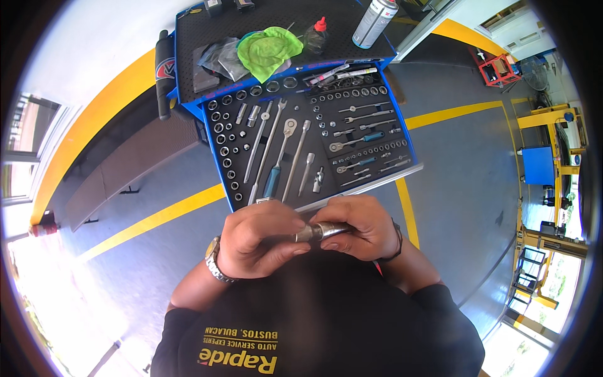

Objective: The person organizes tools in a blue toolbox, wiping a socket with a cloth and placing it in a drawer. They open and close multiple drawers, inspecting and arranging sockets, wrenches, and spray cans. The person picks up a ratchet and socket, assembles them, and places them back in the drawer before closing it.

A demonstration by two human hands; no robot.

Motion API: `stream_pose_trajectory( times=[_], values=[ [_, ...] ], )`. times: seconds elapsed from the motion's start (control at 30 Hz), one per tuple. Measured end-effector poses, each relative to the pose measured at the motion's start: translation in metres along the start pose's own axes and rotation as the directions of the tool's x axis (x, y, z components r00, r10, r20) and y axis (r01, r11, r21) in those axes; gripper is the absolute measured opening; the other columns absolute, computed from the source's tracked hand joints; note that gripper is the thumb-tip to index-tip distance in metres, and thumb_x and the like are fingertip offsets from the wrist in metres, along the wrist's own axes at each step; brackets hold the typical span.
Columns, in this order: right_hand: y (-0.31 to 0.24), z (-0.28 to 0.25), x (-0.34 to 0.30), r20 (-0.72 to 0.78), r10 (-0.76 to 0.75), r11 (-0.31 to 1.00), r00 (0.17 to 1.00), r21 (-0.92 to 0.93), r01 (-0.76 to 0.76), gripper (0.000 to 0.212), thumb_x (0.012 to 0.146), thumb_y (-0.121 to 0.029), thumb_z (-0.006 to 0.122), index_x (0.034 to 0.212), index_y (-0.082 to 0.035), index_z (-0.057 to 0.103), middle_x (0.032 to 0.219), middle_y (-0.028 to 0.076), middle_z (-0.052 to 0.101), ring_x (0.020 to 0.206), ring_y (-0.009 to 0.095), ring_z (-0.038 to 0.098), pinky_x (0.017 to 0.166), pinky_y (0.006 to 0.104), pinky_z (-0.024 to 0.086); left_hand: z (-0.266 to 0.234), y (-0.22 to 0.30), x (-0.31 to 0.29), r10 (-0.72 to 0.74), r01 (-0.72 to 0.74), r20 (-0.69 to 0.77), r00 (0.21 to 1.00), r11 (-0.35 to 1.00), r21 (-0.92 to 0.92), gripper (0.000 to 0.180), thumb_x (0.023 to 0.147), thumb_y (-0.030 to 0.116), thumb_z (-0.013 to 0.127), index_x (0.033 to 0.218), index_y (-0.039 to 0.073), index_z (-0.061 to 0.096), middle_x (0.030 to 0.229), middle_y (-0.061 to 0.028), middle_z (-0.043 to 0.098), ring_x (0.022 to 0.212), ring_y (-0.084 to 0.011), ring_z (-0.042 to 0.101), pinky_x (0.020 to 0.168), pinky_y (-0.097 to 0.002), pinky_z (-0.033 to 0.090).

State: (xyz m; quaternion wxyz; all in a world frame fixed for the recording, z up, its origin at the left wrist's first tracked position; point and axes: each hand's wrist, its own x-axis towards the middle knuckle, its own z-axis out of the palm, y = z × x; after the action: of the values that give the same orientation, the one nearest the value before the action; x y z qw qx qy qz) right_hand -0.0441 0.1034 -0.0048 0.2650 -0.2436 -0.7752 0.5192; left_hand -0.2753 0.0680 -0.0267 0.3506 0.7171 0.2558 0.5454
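Close in front of my chest, above the near edge of the open drawer [396, 174], both hands meet on a short, shiny metal socket [322, 231]. My left hand [259, 239] pinches its left end between thumb and curled fingers. Fingers of my right hand [366, 225] close round the other end and hide part of it; whether it is one piece or two joined cannot be made out. Just beyond the hands, the dark foam holds a ratchet [275, 178] with a blue-green grip, long extension bars [294, 164], a universal joint [318, 182] and rows of sockets [224, 151].
On the blue cabinet's black top [207, 31] lie a green cloth [269, 51], a red-capped bottle [318, 36] and a spray can [375, 24]. A brown ramp-like panel [129, 166] stands left. Yellow lift equipment [556, 135] is at the far right, with yellow floor lines [157, 220].
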Motion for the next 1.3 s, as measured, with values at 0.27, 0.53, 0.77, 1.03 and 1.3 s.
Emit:
stream_pose_trajectory(
  times=[0.27,0.53,0.77,1.03,1.3],
  values=[
    [0.002,-0.001,0.014,-0.038,-0.207,0.974,0.978,-0.104,0.203,0.040,0.088,-0.040,0.071,0.104,-0.004,0.067,0.075,0.009,0.064,0.060,0.026,0.061,0.053,0.0334,0.045,0.001,0.015,0.007,0.099,-0.096,-0.064,0.993,0.995,0.041,0.037,0.075,0.006,0.084,0.105,0.002,0.063,0.080,-0.0068,0.064,0.067,-0.0213,0.066,0.055,-0.0302,0.052],
    [0.000,-0.005,0.021,0.007,-0.254,0.967,0.967,0.011,0.254,0.039,0.080,-0.028,0.080,0.110,-0.007,0.065,0.080,0.007,0.065,0.065,0.027,0.064,0.055,0.0348,0.047,0.006,0.018,0.010,0.193,-0.199,-0.148,0.970,0.980,-0.022,0.034,0.074,0.003,0.084,0.102,0.001,0.065,0.082,-0.0072,0.062,0.064,-0.0197,0.064,0.054,-0.0298,0.052],
    [-0.004,-0.008,0.023,-0.020,-0.317,0.945,0.948,-0.092,0.314,0.038,0.079,-0.028,0.080,0.108,-0.008,0.068,0.082,0.004,0.064,0.066,0.022,0.063,0.055,0.0327,0.046,0.007,0.022,0.012,0.284,-0.274,-0.111,0.952,0.956,0.101,0.040,0.071,0.002,0.087,0.101,0.008,0.062,0.084,-0.0047,0.058,0.066,-0.0158,0.061,0.053,-0.0272,0.050],
    [-0.011,-0.015,0.023,-0.063,-0.366,0.916,0.928,-0.201,0.348,0.040,0.070,-0.024,0.084,0.105,-0.010,0.071,0.078,0.001,0.059,0.062,0.019,0.056,0.052,0.0308,0.042,0.008,0.020,0.024,0.452,-0.433,-0.061,0.890,0.879,0.199,0.025,0.069,-0.001,0.075,0.091,0.005,0.067,0.084,-0.0066,0.058,0.062,-0.0168,0.056,0.050,-0.0279,0.048],
    [-0.016,-0.018,0.022,-0.070,-0.442,0.856,0.894,-0.330,0.398,0.040,0.067,-0.023,0.085,0.103,-0.011,0.073,0.075,0.000,0.052,0.059,0.018,0.052,0.049,0.0303,0.040,0.004,0.031,0.021,0.348,-0.349,0.041,0.937,0.917,0.196,0.038,0.066,0.006,0.089,0.096,0.012,0.069,0.086,-0.0037,0.057,0.070,-0.0161,0.061,0.059,-0.0303,0.056]
  ],
)
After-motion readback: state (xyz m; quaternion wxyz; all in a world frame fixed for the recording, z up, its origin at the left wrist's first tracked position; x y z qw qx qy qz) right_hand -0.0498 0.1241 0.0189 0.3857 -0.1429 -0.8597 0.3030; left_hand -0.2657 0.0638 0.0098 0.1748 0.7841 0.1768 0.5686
